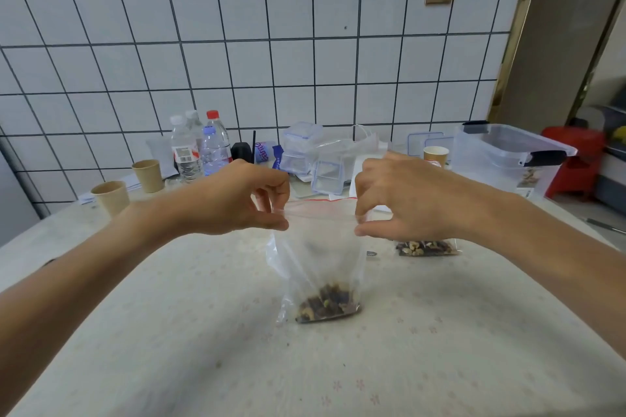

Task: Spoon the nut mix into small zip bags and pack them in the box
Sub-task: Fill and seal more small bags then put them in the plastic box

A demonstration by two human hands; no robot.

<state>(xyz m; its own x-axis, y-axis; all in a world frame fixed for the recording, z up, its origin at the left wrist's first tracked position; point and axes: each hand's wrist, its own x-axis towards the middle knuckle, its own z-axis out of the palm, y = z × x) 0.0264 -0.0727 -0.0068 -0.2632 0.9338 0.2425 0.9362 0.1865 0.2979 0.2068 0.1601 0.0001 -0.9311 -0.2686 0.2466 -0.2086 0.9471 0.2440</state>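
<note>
A clear zip bag (318, 247) with a red strip along its top hangs upright over the middle of the table. A small heap of dark nut mix (327, 306) fills its bottom, which touches the table. My left hand (244, 196) pinches the bag's top left corner. My right hand (399, 193) pinches the top right corner, and the top edge is stretched between them. A second bag of nut mix (426, 247) lies flat on the table under my right wrist. The large clear plastic box (508, 159) with black clips stands at the far right.
Several water bottles (200, 145), two paper cups (111, 196) and small clear lidded containers (301, 149) crowd the back of the table by the tiled wall. Another paper cup (436, 154) stands behind my right hand. A red stool (576, 159) sits beyond the box.
</note>
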